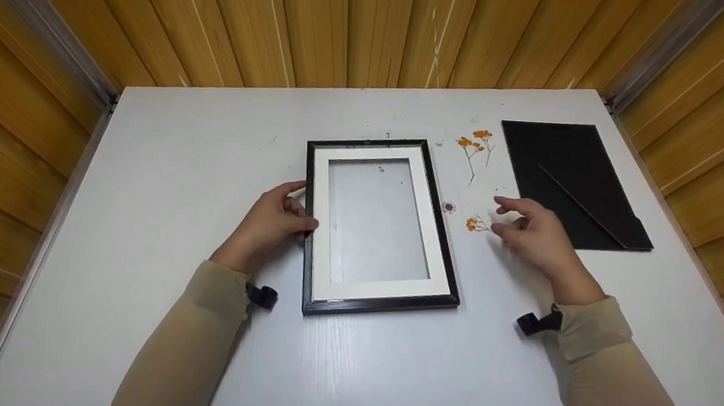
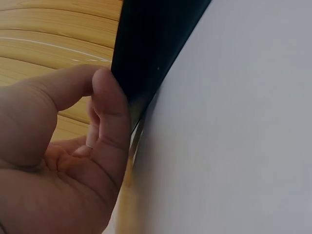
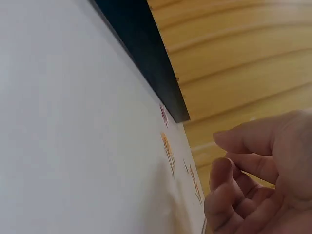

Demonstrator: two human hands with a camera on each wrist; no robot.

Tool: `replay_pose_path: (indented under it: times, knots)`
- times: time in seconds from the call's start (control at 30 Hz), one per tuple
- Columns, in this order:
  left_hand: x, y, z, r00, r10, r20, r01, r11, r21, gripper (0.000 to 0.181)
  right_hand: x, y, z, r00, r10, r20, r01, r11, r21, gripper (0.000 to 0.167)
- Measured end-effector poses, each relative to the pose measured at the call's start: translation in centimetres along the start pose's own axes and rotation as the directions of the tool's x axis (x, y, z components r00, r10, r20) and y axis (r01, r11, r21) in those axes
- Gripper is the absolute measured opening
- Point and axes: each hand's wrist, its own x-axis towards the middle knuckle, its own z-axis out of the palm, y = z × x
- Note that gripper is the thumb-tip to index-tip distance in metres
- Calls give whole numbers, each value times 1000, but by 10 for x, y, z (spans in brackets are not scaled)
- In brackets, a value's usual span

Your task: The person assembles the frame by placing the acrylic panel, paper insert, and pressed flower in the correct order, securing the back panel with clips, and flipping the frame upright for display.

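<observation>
A black picture frame (image 1: 386, 307) lies face-up on the white table, with a white mat (image 1: 388, 289) inside its border. My left hand (image 1: 275, 219) holds the frame's left side, thumb over the edge. In the left wrist view, fingertips meet the frame's dark side wall (image 2: 151, 48). To the right of the frame, my right hand (image 1: 535, 234) hovers with thumb and forefinger apart and nothing between them. Its thumb is nearest the stem of a small orange dried flower (image 1: 472, 225), also seen flat in the right wrist view. Whether they touch I cannot tell.
Two more orange dried flowers (image 1: 471, 145) lie beyond the right hand. A small round flower with a dark centre (image 1: 449, 207) sits against the frame's right side. The black backing board (image 1: 556, 153) with its stand strip lies at the right. Wood-look panels (image 1: 374, 32) enclose the table.
</observation>
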Motion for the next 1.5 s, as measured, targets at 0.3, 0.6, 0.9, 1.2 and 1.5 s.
replay_pose_path:
  times: [0.3,0.6,0.9,1.2,1.5]
  knots:
    - [1,-5,-1,1000,17,18,-16,998,-57,88,0,4,2,997,77,-21,-80,965,-251,29]
    - [2,-9,4,999,28,38,-24,995,-98,89,-2,3,10,997,69,-26,-73,924,-374,23]
    - [3,-8,2,999,31,37,-26,990,-139,88,1,-2,12,995,100,19,-86,922,-378,30]
    - [1,-9,-2,999,27,30,-24,995,-98,88,1,0,15,997,74,-38,-82,953,-292,28]
    - [1,-5,3,1000,9,4,-9,995,-96,87,8,-17,18,998,27,-61,-39,979,-198,27]
